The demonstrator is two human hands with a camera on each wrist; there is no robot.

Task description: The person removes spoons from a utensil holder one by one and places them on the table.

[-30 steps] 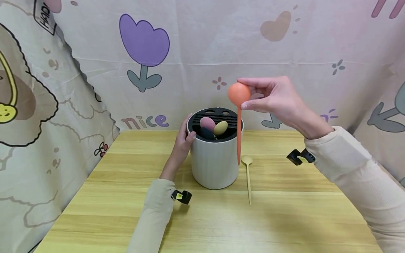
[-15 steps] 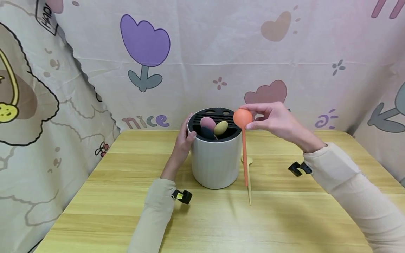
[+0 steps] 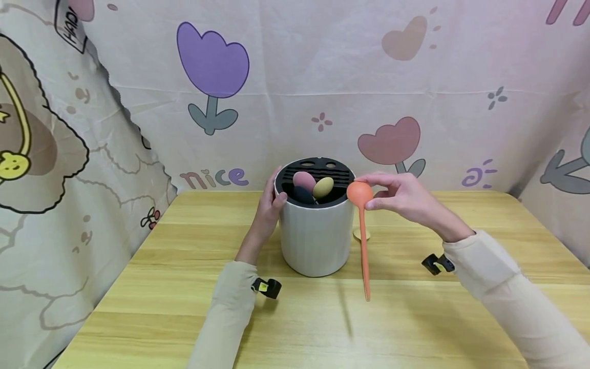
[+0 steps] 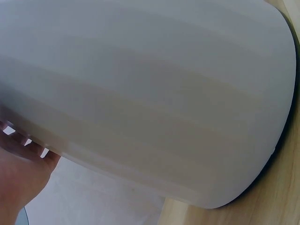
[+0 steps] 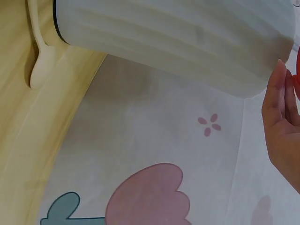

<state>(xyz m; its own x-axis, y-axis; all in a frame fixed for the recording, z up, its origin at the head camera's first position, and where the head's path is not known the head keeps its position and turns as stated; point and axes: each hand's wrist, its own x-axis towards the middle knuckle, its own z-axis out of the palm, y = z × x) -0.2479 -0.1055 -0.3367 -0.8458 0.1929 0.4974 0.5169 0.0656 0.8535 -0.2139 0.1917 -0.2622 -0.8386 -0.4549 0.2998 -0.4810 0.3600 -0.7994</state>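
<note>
A white ribbed utensil holder (image 3: 315, 241) with a black slotted top stands upright on the table. My left hand (image 3: 268, 207) grips its left side near the rim, thumb at the front; in the left wrist view the fingers go behind the white wall. To the right of the holder, my right hand (image 3: 401, 199) pinches an orange spoon (image 3: 359, 195) by its bowl, the handle pointing down. Pink (image 3: 304, 180), yellow (image 3: 323, 188) and dark blue (image 3: 302, 194) rounded heads show in the holder's opening. A pale yellow spoon (image 5: 43, 68) lies on the table, partly covered by the orange one in the head view.
The light wooden table (image 3: 184, 307) reaches back to a patterned cloth (image 3: 295, 61) hanging behind it. More cloth (image 3: 41, 246) hangs along the left side. Black camera mounts (image 3: 267, 288) sit on both sleeves.
My right hand has lowered the orange spoon and brought it slightly right, from above the holder's rim to beside it. My left hand stays on the holder.
</note>
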